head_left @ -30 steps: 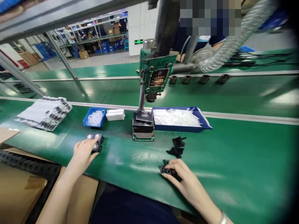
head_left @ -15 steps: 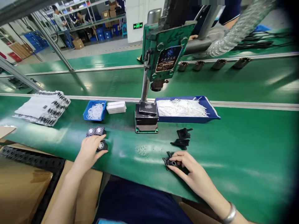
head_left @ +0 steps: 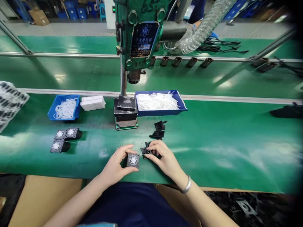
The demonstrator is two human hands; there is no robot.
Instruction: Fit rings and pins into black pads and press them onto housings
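My left hand (head_left: 115, 165) grips a black square piece with a white spiral vane face (head_left: 133, 160) between thumb and fingers, above the front of the green bench. Close to its right, my right hand (head_left: 165, 157) pinches a black plastic fitting with a round hole and a short stem (head_left: 147, 151). Behind that hand lie two similar black fittings, one flatter (head_left: 157, 135) and one with a stem (head_left: 160, 125). At the left, several more vane-faced pieces (head_left: 57, 146) sit grouped on the bench.
A green hand press (head_left: 139, 37) stands behind my hands, its black base block (head_left: 126, 113) on the bench. Beside it is a blue tray (head_left: 161, 112) of white strips. Further left are white boxes (head_left: 92, 103) and a blue bin (head_left: 52, 108) of white rings.
My left hand has lifted one vane-faced piece from the group and brought it right, beside my right hand. My right hand still holds the fitting. The camera view has turned rightward.
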